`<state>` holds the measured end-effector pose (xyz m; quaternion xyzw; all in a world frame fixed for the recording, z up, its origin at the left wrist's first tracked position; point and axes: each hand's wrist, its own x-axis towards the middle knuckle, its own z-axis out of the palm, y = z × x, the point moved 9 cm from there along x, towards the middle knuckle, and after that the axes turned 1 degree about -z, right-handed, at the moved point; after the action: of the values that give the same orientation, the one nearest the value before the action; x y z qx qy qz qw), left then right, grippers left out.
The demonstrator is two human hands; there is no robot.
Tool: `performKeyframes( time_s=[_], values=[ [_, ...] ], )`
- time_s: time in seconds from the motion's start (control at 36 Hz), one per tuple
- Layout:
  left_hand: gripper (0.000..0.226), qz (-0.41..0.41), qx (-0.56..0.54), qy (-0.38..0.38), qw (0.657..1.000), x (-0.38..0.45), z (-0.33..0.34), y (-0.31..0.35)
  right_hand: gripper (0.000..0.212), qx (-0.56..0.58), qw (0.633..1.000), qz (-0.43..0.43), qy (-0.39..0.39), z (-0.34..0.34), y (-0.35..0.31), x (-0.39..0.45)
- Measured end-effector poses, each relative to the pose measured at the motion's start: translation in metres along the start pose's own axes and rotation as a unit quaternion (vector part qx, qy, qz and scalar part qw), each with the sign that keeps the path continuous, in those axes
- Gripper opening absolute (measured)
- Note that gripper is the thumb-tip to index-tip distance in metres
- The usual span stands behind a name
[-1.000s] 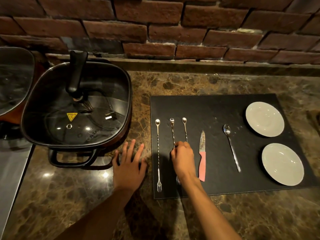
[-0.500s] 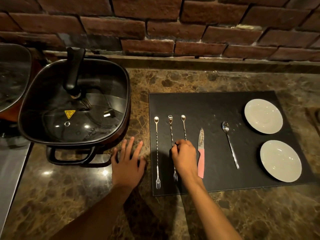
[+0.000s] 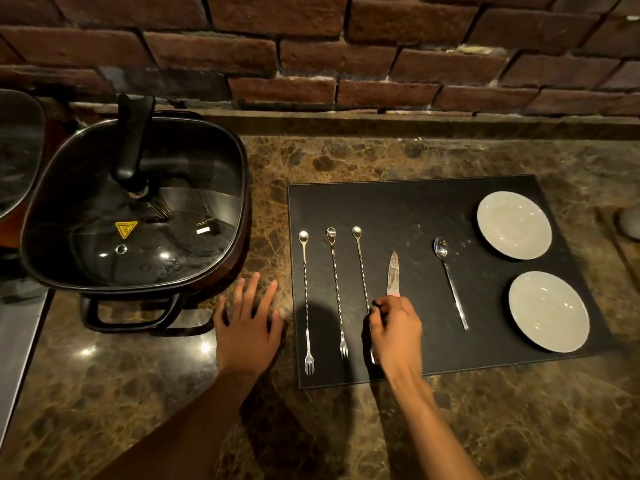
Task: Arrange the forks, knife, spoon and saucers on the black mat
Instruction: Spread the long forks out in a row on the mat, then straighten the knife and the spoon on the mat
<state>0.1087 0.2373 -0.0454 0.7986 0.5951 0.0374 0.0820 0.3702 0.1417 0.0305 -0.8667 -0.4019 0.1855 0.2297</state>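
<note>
A black mat (image 3: 415,209) lies on the marble counter. Three long twisted forks rest on its left part, tines towards me: the first fork (image 3: 306,299), the second fork (image 3: 337,292) and the third fork (image 3: 362,271). To their right lie a knife (image 3: 393,271) with a pink handle and a spoon (image 3: 450,282). Two white saucers, the far saucer (image 3: 514,225) and the near saucer (image 3: 549,311), sit at the mat's right. My right hand (image 3: 396,332) pinches the third fork's shaft and hides the knife handle. My left hand (image 3: 247,327) lies flat on the counter left of the mat.
A square black electric pot (image 3: 221,271) with a glass lid and a tall black handle (image 3: 133,143) stands left of the mat. A brick wall (image 3: 311,46) rises behind the counter. A pale object (image 3: 628,223) shows at the right edge.
My right hand has shifted right from over the second and third forks, so the second fork lies fully uncovered. The left hand has stayed flat in place.
</note>
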Motion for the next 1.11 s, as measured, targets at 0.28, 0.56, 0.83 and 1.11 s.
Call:
performKeyframes(
  time_s=[0.28,0.56,0.83,1.11],
  values=[
    [0.058,0.005,0.006,0.006,1.0,0.001,0.011,-0.006,0.019,-0.01,0.999,0.015,0.04,-0.014,0.022,-0.003],
    [0.057,0.001,0.003,0.013,1.0,0.002,0.012,-0.007,0.018,-0.027,0.998,0.05,0.013,-0.016,0.05,0.0],
    [0.056,0.002,-0.003,0.022,1.0,0.0,0.006,-0.004,0.023,-0.035,0.996,0.082,0.004,-0.024,0.064,0.004],
    [0.055,-0.005,-0.015,0.021,1.0,-0.002,-0.006,0.002,0.016,-0.084,0.995,0.051,0.036,-0.051,0.076,0.02]
  ],
)
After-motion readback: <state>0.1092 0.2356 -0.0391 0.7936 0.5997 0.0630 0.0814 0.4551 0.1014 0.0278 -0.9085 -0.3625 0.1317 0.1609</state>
